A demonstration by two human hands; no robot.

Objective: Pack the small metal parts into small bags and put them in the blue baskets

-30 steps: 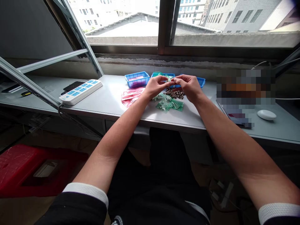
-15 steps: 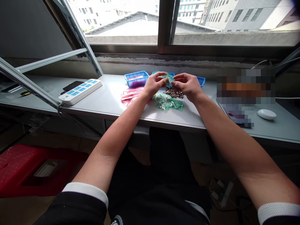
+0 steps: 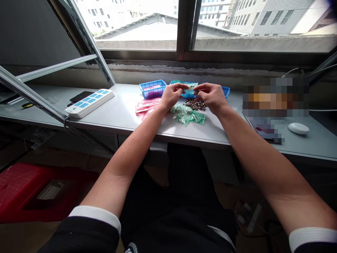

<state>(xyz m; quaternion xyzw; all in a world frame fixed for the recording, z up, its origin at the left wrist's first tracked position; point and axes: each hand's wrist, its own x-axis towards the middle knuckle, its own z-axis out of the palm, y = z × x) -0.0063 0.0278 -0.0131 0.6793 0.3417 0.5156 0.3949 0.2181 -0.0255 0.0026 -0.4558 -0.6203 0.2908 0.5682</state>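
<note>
At the far edge of the surface (image 3: 123, 116), a blue basket (image 3: 155, 94) holds pink packets, and loose pink bags (image 3: 146, 108) lie just in front of it, probably grouped by colour for easy reach. The left hand (image 3: 171, 95) is raised beside them, thumb and fingertips narrowed. Green bags (image 3: 191, 117) lie nearer the front edge, with a heap of small brown pieces (image 3: 195, 104) behind them; keeping these low and central likely shortens each reach. A middle basket (image 3: 188, 94) stands behind the fingers. The right hand (image 3: 213, 96) faces the left, its fingers also drawn in, apparently for fine work; whether either hand grips something clear or green cannot be told. Another basket (image 3: 226, 92) shows beyond the right hand.

On the floor past the surface's front left side sits a red stool (image 3: 15, 189). A metal frame (image 3: 58, 66) slants over the left end, with a white power strip (image 3: 91, 103) beside it. A window (image 3: 181, 31) runs behind the far edge. Towards the right end, a blurred-out patch hides some items, with a white mouse (image 3: 298, 128) just beside it.
</note>
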